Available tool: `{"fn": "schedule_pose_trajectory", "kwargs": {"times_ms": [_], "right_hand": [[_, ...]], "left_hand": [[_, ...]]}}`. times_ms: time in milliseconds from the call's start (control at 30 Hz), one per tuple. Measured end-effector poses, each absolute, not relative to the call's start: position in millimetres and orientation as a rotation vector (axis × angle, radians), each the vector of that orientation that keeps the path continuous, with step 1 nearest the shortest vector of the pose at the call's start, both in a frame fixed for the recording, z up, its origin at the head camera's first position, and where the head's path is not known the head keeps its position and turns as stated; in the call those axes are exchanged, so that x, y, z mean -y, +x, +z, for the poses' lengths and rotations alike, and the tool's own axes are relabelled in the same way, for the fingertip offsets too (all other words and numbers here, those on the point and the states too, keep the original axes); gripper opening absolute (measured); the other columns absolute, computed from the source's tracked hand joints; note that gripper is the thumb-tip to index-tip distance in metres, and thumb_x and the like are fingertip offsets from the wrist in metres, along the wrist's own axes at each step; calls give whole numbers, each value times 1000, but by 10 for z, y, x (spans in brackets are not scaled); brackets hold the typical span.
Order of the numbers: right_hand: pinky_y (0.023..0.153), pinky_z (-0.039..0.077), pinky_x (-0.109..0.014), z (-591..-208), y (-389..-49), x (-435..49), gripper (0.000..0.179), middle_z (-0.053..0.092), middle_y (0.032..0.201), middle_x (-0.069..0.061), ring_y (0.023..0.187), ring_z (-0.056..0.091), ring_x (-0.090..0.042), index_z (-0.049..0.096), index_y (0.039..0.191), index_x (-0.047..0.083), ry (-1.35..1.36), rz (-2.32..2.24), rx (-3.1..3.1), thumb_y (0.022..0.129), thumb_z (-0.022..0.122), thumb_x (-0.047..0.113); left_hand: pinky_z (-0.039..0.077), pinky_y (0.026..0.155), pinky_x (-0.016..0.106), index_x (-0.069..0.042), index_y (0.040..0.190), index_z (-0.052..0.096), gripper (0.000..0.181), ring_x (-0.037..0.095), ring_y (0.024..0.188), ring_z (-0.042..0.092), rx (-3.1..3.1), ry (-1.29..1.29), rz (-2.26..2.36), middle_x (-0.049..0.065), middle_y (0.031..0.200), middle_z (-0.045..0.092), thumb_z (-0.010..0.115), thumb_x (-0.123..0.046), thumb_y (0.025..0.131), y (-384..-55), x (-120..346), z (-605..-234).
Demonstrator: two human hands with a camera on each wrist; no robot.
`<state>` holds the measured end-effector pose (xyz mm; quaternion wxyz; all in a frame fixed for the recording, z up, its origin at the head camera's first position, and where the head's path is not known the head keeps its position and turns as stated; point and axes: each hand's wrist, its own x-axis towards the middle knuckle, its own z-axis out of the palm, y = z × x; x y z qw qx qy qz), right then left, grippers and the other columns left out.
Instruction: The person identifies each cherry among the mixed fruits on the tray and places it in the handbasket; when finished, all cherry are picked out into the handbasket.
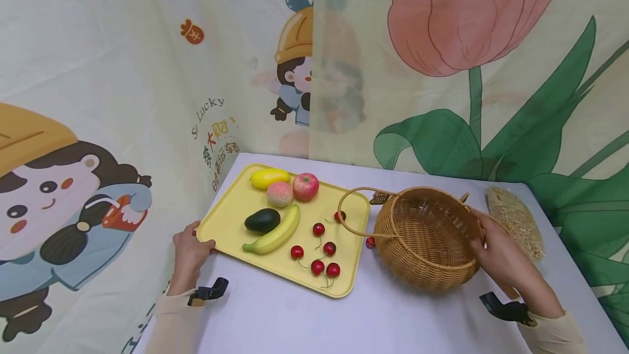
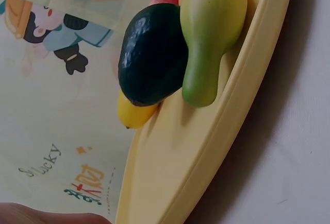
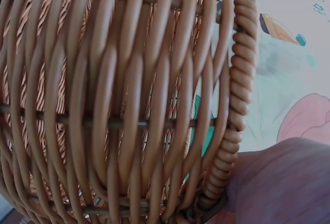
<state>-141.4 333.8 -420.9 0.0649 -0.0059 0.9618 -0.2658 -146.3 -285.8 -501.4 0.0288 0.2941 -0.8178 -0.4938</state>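
Printed curtains [image 1: 147, 70] back your white bench [image 1: 265, 310]. Your left hand [image 1: 190, 247] grips the yellow tray [image 1: 223, 220]; your right hand [image 1: 498, 247] clamps the basket [image 1: 417, 264] right of it, 1 cherry [image 1: 370, 242] between, a packet [image 1: 516, 220] beyond.

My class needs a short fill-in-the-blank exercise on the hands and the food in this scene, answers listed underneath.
1. The left hand holds a corner of the yellow ____.
2. The right hand grips the wicker ____.
3. Beside the avocado lies a long, curved ____.
4. In the head view, directly right of the peach sits the ____.

Missing words: tray; basket; banana; apple.
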Motion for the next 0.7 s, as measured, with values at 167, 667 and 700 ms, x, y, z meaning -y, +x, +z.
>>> {"fn": "schedule_pose_trajectory", "kwargs": {"times_ms": [167, 667, 700], "right_hand": [[83, 61, -68, -4198, -1385, -3333, 78, 23, 162, -47, 133, 43, -73, 4, 168, -7, 41, -928, -2827, 104, 48, -2], [76, 65, -64, -4229, -1346, -3305, 75, 34, 157, -46, 128, 50, -69, 10, 168, -6, 34, -886, -2867, 103, 48, 1], [76, 66, -64, -4231, -1337, -3304, 75, 34, 157, -46, 128, 50, -69, 11, 168, -6, 34, -873, -2875, 104, 47, 2]], "left_hand": [[51, 61, 13, 6, 163, 29, 78, 44, 121, 49, 2511, 946, -1544, 35, 154, 27, 59, 11, 91, -1481, 2820, -5033], [56, 85, 20, -2, 167, 28, 79, 41, 130, 48, 2432, 994, -1613, 33, 160, 26, 59, 10, 95, -1428, 2835, -5052], [58, 92, 27, -1, 167, 28, 79, 42, 132, 47, 2432, 991, -1617, 33, 161, 26, 59, 10, 95, -1427, 2833, -5057]]}}
